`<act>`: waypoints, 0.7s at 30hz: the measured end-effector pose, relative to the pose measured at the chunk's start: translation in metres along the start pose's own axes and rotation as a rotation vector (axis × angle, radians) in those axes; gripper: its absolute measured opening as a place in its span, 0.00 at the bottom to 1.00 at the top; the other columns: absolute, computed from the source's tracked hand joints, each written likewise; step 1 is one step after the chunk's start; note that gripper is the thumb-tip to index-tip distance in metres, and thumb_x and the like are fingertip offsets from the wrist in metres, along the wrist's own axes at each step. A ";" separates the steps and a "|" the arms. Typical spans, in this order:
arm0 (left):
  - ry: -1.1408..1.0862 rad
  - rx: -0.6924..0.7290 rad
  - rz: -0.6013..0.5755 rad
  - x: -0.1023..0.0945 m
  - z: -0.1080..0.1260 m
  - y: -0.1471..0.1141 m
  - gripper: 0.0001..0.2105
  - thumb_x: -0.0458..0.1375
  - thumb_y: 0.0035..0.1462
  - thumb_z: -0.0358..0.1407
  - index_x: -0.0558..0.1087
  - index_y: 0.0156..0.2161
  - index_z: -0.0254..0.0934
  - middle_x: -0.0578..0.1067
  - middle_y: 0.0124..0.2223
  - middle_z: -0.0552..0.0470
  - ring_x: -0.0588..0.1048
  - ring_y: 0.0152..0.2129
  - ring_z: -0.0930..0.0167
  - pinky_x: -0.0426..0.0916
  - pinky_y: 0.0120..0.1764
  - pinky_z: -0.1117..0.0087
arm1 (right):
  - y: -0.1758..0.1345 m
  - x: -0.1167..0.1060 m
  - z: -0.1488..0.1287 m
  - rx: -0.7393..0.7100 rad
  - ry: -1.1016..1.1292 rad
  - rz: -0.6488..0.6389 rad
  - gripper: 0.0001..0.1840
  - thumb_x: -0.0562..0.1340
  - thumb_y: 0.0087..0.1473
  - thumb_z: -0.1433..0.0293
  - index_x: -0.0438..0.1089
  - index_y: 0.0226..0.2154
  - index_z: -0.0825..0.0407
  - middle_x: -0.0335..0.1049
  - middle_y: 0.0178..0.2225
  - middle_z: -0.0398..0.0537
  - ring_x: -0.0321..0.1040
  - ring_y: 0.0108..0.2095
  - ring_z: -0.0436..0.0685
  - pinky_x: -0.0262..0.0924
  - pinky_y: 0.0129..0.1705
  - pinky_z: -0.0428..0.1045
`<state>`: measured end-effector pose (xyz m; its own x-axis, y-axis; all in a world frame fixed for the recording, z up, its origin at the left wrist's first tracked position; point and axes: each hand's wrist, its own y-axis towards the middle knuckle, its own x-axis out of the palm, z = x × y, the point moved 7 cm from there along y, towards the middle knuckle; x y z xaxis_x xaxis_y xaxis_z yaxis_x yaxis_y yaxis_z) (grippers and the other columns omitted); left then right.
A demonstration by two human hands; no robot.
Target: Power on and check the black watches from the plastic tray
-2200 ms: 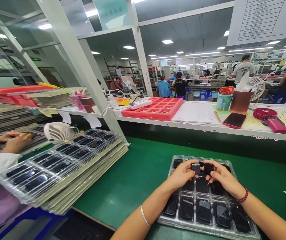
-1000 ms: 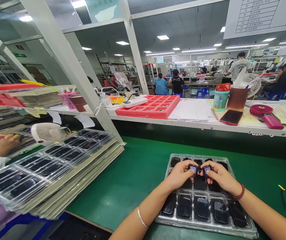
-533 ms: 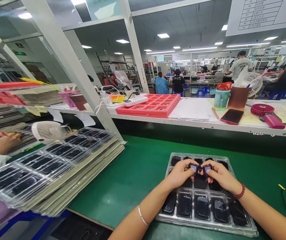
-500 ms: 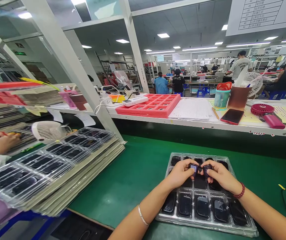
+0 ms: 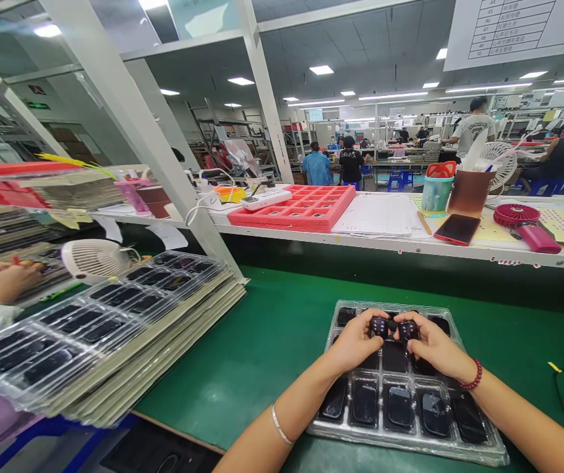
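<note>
Both hands [image 5: 355, 340] [image 5: 433, 345] pinching one small black device [image 5: 378, 326] [image 5: 406, 330] each, over a clear tray [image 5: 394, 443], green tabletop [image 5: 272, 341] beneath.

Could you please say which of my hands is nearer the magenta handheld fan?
Right. The right hand is below and left of the handheld fan; the left hand is farther left.

Hanging white sheet [image 5: 550, 34]: 46, 47, 100

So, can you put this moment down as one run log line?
left hand: holding black gadget | right hand: holding second gadget | both gadgets: light marks showing | under hands: clear tray | table: green
</note>
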<state>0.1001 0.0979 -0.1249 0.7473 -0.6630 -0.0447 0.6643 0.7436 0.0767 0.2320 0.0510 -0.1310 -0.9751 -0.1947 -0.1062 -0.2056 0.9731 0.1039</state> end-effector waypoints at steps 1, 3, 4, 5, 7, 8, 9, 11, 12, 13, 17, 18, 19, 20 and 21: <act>0.007 0.006 -0.009 0.000 0.001 0.000 0.18 0.57 0.45 0.24 0.67 0.44 0.35 0.74 0.38 0.50 0.72 0.34 0.71 0.65 0.39 0.70 | 0.000 0.001 0.001 0.012 0.017 -0.013 0.18 0.58 0.50 0.73 0.61 0.46 0.50 0.68 0.36 0.46 0.66 0.30 0.51 0.63 0.27 0.45; 0.025 0.002 -0.030 0.001 0.001 -0.001 0.15 0.56 0.47 0.26 0.67 0.43 0.35 0.73 0.36 0.50 0.72 0.32 0.71 0.65 0.36 0.71 | 0.001 0.000 0.003 0.035 0.041 -0.019 0.15 0.56 0.53 0.70 0.62 0.45 0.51 0.68 0.36 0.47 0.66 0.27 0.51 0.63 0.25 0.45; 0.034 -0.007 -0.037 0.002 0.001 -0.001 0.13 0.54 0.49 0.27 0.68 0.43 0.35 0.73 0.35 0.50 0.71 0.30 0.72 0.65 0.34 0.71 | 0.001 -0.001 0.004 0.043 0.041 -0.011 0.14 0.55 0.54 0.69 0.62 0.44 0.51 0.69 0.35 0.47 0.66 0.26 0.50 0.63 0.24 0.45; 0.042 -0.019 -0.035 0.001 0.001 -0.001 0.13 0.52 0.51 0.27 0.68 0.43 0.35 0.73 0.34 0.50 0.71 0.28 0.73 0.65 0.33 0.71 | 0.001 -0.002 0.005 0.051 0.031 0.001 0.12 0.55 0.54 0.68 0.63 0.43 0.51 0.69 0.34 0.47 0.65 0.24 0.49 0.62 0.23 0.45; 0.048 -0.040 -0.024 0.001 0.000 0.000 0.16 0.48 0.51 0.25 0.68 0.45 0.35 0.73 0.34 0.51 0.70 0.26 0.75 0.65 0.33 0.71 | 0.001 -0.004 0.006 0.063 -0.004 0.019 0.11 0.57 0.54 0.68 0.63 0.41 0.52 0.69 0.31 0.45 0.61 0.21 0.46 0.60 0.21 0.43; 0.046 -0.044 -0.012 0.000 0.001 0.000 0.18 0.48 0.50 0.23 0.68 0.46 0.35 0.73 0.35 0.51 0.70 0.26 0.75 0.65 0.34 0.71 | 0.001 -0.003 0.006 0.062 -0.012 0.018 0.11 0.58 0.53 0.69 0.63 0.41 0.51 0.69 0.31 0.44 0.61 0.21 0.46 0.59 0.21 0.43; 0.043 -0.042 0.000 0.000 0.001 0.000 0.19 0.48 0.48 0.22 0.67 0.46 0.35 0.73 0.35 0.51 0.71 0.27 0.75 0.65 0.35 0.71 | 0.000 -0.002 0.005 0.056 -0.011 0.007 0.11 0.58 0.52 0.70 0.63 0.41 0.51 0.69 0.32 0.44 0.62 0.22 0.47 0.60 0.23 0.43; 0.033 -0.031 0.015 -0.001 0.001 0.000 0.20 0.51 0.45 0.22 0.67 0.46 0.35 0.73 0.36 0.50 0.71 0.30 0.73 0.65 0.36 0.71 | 0.000 0.000 0.002 0.035 0.005 -0.018 0.13 0.58 0.51 0.71 0.62 0.42 0.50 0.68 0.35 0.46 0.65 0.26 0.49 0.62 0.25 0.45; 0.027 -0.027 0.014 0.000 0.001 0.000 0.19 0.53 0.45 0.22 0.67 0.45 0.34 0.73 0.36 0.50 0.72 0.30 0.72 0.65 0.35 0.71 | 0.000 0.001 0.001 0.029 0.010 -0.028 0.14 0.58 0.51 0.72 0.62 0.43 0.50 0.68 0.36 0.46 0.66 0.27 0.50 0.63 0.27 0.45; 0.022 -0.025 0.010 0.000 0.001 0.000 0.18 0.54 0.45 0.24 0.67 0.44 0.34 0.73 0.36 0.49 0.72 0.30 0.72 0.65 0.34 0.71 | 0.000 0.002 0.000 0.026 0.009 -0.033 0.14 0.57 0.51 0.72 0.62 0.44 0.51 0.68 0.36 0.46 0.67 0.28 0.50 0.63 0.27 0.46; -0.028 -0.013 -0.013 0.002 0.002 0.000 0.18 0.56 0.45 0.25 0.66 0.45 0.34 0.74 0.36 0.48 0.73 0.32 0.71 0.65 0.37 0.70 | 0.000 0.003 0.000 0.028 0.004 -0.034 0.18 0.58 0.50 0.73 0.62 0.46 0.50 0.67 0.36 0.46 0.68 0.30 0.51 0.64 0.29 0.46; -0.043 -0.006 -0.015 0.001 0.003 0.000 0.20 0.57 0.44 0.24 0.65 0.46 0.34 0.75 0.37 0.48 0.73 0.34 0.70 0.65 0.38 0.70 | 0.000 0.003 0.000 0.025 0.008 -0.034 0.20 0.59 0.49 0.73 0.62 0.47 0.49 0.67 0.37 0.47 0.68 0.30 0.51 0.64 0.29 0.46; -0.056 -0.002 -0.017 0.001 0.003 0.000 0.21 0.58 0.44 0.24 0.65 0.47 0.35 0.75 0.37 0.49 0.73 0.34 0.70 0.64 0.38 0.70 | 0.000 0.003 0.000 0.023 0.011 -0.032 0.20 0.60 0.49 0.72 0.62 0.47 0.49 0.67 0.38 0.47 0.68 0.30 0.51 0.64 0.29 0.46; -0.063 -0.004 -0.020 0.001 0.002 0.000 0.21 0.59 0.45 0.26 0.65 0.47 0.35 0.75 0.37 0.49 0.73 0.32 0.71 0.65 0.37 0.71 | 0.000 0.003 0.000 0.025 0.013 -0.028 0.20 0.60 0.49 0.71 0.63 0.47 0.49 0.68 0.38 0.47 0.68 0.30 0.51 0.64 0.29 0.46; -0.064 -0.012 -0.021 0.001 0.001 0.001 0.18 0.59 0.47 0.29 0.66 0.45 0.34 0.75 0.35 0.50 0.72 0.29 0.73 0.64 0.34 0.72 | 0.000 0.002 0.000 0.030 0.018 -0.024 0.19 0.60 0.50 0.68 0.63 0.46 0.49 0.68 0.37 0.47 0.68 0.29 0.51 0.64 0.28 0.46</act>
<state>0.1012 0.0976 -0.1236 0.7309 -0.6822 0.0179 0.6801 0.7303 0.0643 0.2301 0.0509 -0.1315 -0.9713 -0.2201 -0.0900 -0.2267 0.9713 0.0714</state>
